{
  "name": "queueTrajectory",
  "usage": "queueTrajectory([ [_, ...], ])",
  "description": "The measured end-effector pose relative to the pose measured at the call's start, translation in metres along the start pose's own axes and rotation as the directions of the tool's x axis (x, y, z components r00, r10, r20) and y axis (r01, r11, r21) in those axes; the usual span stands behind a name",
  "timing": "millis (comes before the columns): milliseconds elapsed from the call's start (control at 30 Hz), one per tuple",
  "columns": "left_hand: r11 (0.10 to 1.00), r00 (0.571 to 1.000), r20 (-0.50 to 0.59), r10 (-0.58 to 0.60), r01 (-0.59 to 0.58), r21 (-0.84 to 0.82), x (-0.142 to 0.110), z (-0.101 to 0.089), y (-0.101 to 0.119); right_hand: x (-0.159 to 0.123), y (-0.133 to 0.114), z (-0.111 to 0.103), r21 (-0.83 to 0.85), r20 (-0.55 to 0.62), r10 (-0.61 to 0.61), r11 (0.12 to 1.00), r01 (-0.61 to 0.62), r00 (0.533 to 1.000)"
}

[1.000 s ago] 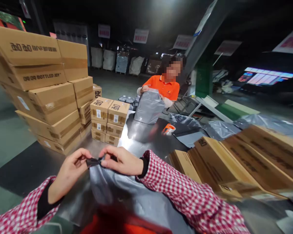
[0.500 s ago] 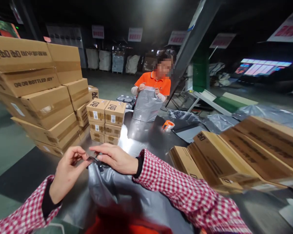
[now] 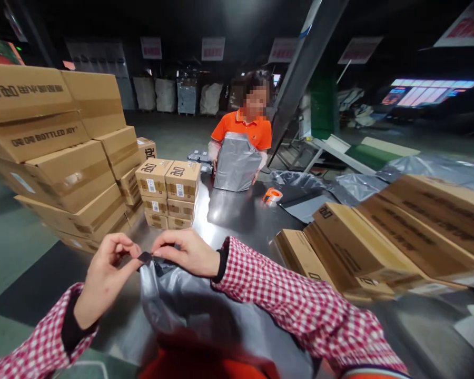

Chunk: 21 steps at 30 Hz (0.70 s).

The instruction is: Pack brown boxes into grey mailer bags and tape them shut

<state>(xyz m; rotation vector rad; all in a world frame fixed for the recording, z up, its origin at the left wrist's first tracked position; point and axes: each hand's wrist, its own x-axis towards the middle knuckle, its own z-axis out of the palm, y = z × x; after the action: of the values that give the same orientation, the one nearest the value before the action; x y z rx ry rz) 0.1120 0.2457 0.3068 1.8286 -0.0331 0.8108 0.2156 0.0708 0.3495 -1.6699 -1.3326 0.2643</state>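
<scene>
A large grey plastic mailing bag (image 3: pixel 205 310) lies in front of my body at the near edge of the metal table (image 3: pixel 229 210). My left hand (image 3: pixel 108 273) pinches the bag's dark top edge at its left corner between thumb and forefinger. Close beside it, my right hand (image 3: pixel 189 252) is closed on the same edge, with its fingers bent over the bag's rim. Whatever the bag contains is hidden.
Small cartons (image 3: pixel 169 189) are stacked ahead of my hands, and a tall pile of larger boxes (image 3: pixel 71 173) rises at left. More cartons (image 3: pixel 379 237) lean at right. A tape roll (image 3: pixel 272 196) sits mid-table. Across from me, a co-worker (image 3: pixel 245 126) holds another grey bag (image 3: pixel 237 163).
My hands have shifted slightly apart along the bag's edge, both still gripping it. Across the table, the co-worker's hands have moved from the top of their bag down to its sides.
</scene>
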Motion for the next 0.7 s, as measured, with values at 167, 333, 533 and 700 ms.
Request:
queueTrajectory([
  [167, 0.989, 0.990, -0.030, -0.140, 0.141, 0.044, -0.013, -0.011, 0.009, 0.009, 0.004, -0.011, 0.049, -0.453, 0.274, 0.958, -0.283, 0.849],
  [333, 0.904, 0.939, 0.106, 0.328, -0.345, 0.252, -0.044, -0.019, 0.041, 0.023, 0.014, -0.022, 0.411, -0.473, 0.593, 0.803, -0.432, 0.651],
  [533, 0.556, 0.447, 0.825, 0.346, -0.806, 0.203, -0.038, 0.048, 0.080, 0.025, 0.014, -0.021, 0.566, -0.437, 0.672, 0.722, -0.398, 0.598],
  [700, 0.469, 0.523, 0.807, 0.275, -0.805, 0.362, -0.043, 0.072, 0.064, 0.025, 0.018, -0.045, 0.705, -0.483, 0.685, 0.674, -0.222, 0.545],
])
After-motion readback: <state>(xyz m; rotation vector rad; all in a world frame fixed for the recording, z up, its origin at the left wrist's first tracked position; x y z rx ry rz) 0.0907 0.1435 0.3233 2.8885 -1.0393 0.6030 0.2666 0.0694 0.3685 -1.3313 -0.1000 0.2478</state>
